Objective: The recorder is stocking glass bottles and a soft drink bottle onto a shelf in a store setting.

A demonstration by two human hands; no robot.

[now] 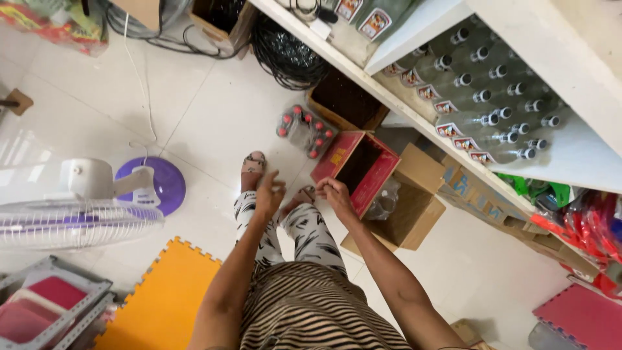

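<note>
Two hands are being held out above the floor; the left hand is loosely half-open and empty; the right hand, fingers curled, is holding nothing visible; the open red box is lying just beside it, to its right, with a brown carton touching behind.

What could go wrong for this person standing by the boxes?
The red box and the bottle pack lie on the floor close to the feet, so a step forward might trip over them. Both the left hand and the right hand look empty. Cables nearby could snag a foot.
</note>
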